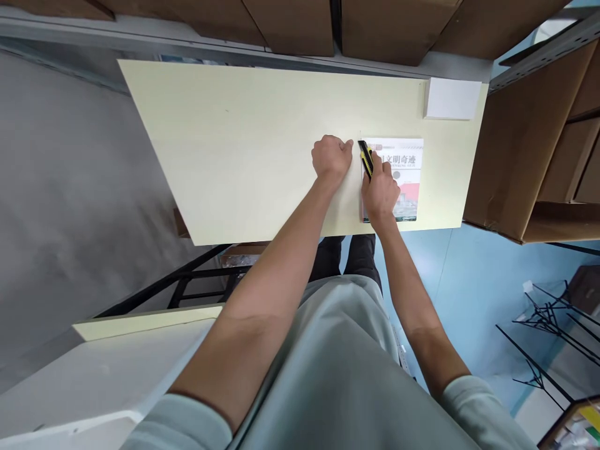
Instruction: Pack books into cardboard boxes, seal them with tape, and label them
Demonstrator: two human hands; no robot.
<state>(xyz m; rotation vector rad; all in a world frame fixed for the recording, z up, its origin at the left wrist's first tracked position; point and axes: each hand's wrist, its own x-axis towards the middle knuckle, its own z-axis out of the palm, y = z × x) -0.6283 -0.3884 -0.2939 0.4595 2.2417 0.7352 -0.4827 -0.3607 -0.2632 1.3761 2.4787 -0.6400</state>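
My right hand grips a black and yellow utility knife, whose tip points up and to the left. Beneath the knife and hand lies a book with a white cover, grey Chinese lettering and a pink band; my hand hides part of it. Just left of the book, my left hand is closed in a fist at the surface of the pale yellow table. Its curled fingers conceal whatever may be in them.
A white box or stack sits at the table's far right corner. Cardboard boxes line a shelf behind it, and an open carton stands at the right. Black metal frames lie on the blue floor. A grey wall rises at left.
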